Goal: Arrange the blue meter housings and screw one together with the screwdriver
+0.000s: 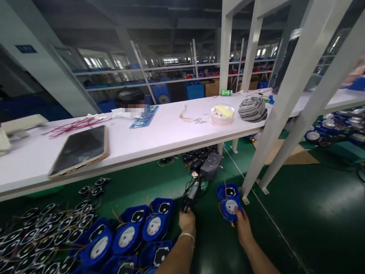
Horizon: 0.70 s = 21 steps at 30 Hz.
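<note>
My left hand (186, 222) grips the handle of a black electric screwdriver (191, 194) that points away from me over the green bench (313, 213). A bracelet sits on that wrist. My right hand (242, 224) holds a blue meter housing with a white dial (229, 205) against the green surface, just right of the screwdriver. Several more blue meter housings (128, 236) lie in a cluster at my lower left.
A heap of small black-and-white parts (37, 236) fills the left corner. A white shelf (171, 133) above carries a phone (80, 150), red wires, a round plastic tub (221, 114) and a striped cloth. White frame posts (285, 110) stand at right. A person's head shows behind the shelf.
</note>
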Motion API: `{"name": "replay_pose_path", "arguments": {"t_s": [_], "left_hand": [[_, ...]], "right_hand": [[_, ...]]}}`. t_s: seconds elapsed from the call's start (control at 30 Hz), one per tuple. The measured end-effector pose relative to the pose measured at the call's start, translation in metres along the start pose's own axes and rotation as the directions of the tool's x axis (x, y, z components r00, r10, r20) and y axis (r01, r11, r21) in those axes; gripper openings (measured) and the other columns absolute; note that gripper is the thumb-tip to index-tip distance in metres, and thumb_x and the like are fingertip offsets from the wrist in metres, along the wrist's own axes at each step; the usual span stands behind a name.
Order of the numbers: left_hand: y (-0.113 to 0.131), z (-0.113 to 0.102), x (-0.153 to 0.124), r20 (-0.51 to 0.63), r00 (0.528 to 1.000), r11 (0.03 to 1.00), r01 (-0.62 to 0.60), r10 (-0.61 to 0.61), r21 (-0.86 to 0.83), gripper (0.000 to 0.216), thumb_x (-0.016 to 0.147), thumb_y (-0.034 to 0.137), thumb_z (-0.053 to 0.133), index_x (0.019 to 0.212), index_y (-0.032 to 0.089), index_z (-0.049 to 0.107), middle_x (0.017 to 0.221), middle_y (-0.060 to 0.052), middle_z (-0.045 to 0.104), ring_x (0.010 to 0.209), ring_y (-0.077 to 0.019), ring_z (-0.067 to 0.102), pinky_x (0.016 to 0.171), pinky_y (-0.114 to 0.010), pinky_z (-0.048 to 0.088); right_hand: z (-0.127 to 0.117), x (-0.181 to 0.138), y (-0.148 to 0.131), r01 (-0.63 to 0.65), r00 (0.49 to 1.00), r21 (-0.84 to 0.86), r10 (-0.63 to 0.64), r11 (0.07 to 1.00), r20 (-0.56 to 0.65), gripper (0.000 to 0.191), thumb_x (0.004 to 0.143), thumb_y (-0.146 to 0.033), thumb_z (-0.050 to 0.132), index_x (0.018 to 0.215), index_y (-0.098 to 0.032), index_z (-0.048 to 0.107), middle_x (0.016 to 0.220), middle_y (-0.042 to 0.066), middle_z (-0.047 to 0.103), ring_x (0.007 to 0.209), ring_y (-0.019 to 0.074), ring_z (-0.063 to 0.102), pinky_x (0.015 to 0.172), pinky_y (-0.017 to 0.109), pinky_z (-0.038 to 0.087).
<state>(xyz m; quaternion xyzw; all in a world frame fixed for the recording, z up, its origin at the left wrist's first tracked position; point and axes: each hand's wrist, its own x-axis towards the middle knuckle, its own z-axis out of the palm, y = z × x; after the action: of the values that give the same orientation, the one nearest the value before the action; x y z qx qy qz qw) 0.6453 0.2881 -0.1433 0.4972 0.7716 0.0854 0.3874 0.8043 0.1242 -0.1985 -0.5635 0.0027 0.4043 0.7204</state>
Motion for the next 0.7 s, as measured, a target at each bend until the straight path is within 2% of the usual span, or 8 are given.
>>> {"name": "replay_pose_path", "arguments": {"t_s": [0.13,0.33,0.5,0.6,0.7], "left_hand": [[0.018,0.005,-0.001,0.168,0.986,0.998,-0.023,0.013,0.059,0.032,0.088,0.040,0.053,0.104,0.012,0.056,0.096,-0.007,0.060,0.084,-0.0169,0.060,0.075,-0.035,0.052],[0.045,0.027,-0.003,0.389,0.918,0.996,-0.091,0.075,0.024,0.031,0.087,0.040,0.056,0.101,0.013,0.057,0.094,-0.005,0.060,0.081,-0.0156,0.060,0.071,-0.032,0.052],[0.052,0.061,-0.011,0.550,0.825,0.989,-0.077,0.133,-0.124,0.037,0.090,0.046,0.048,0.099,0.012,0.056,0.082,-0.003,0.058,0.065,-0.0108,0.056,0.059,-0.027,0.050],[0.054,0.088,-0.016,0.628,0.766,0.979,-0.010,0.139,-0.204,0.036,0.091,0.046,0.046,0.098,0.012,0.055,0.075,0.000,0.056,0.056,-0.0082,0.051,0.052,-0.023,0.047],[0.062,0.114,-0.019,0.664,0.737,0.958,0.083,0.126,-0.275,0.034,0.091,0.044,0.047,0.100,0.012,0.054,0.075,0.000,0.055,0.055,-0.0077,0.050,0.050,-0.022,0.045]], "right_hand": [[0.007,0.022,-0.009,-0.032,0.999,-0.040,0.033,0.999,0.023,0.046,0.091,-0.042,0.053,0.126,-0.013,0.045,0.114,0.010,0.053,0.100,0.0215,0.055,0.090,0.043,0.046],[0.016,0.031,-0.014,-0.043,0.999,-0.095,0.040,0.995,-0.034,0.047,0.090,-0.042,0.054,0.127,-0.014,0.046,0.118,0.010,0.051,0.108,0.0234,0.052,0.098,0.046,0.040],[0.001,0.006,-0.014,-0.109,0.989,-0.120,0.096,0.987,-0.114,0.052,0.089,-0.048,0.054,0.128,-0.015,0.045,0.117,0.009,0.053,0.105,0.0230,0.053,0.096,0.046,0.041],[-0.019,-0.021,-0.011,-0.187,0.962,-0.147,0.151,0.971,-0.226,0.053,0.088,-0.048,0.055,0.126,-0.013,0.044,0.112,0.010,0.054,0.101,0.0235,0.055,0.092,0.045,0.044],[-0.033,-0.046,-0.009,-0.178,0.949,-0.174,0.123,0.969,-0.292,0.046,0.090,-0.046,0.051,0.122,-0.013,0.048,0.108,0.010,0.055,0.097,0.0221,0.055,0.086,0.041,0.048]]}}
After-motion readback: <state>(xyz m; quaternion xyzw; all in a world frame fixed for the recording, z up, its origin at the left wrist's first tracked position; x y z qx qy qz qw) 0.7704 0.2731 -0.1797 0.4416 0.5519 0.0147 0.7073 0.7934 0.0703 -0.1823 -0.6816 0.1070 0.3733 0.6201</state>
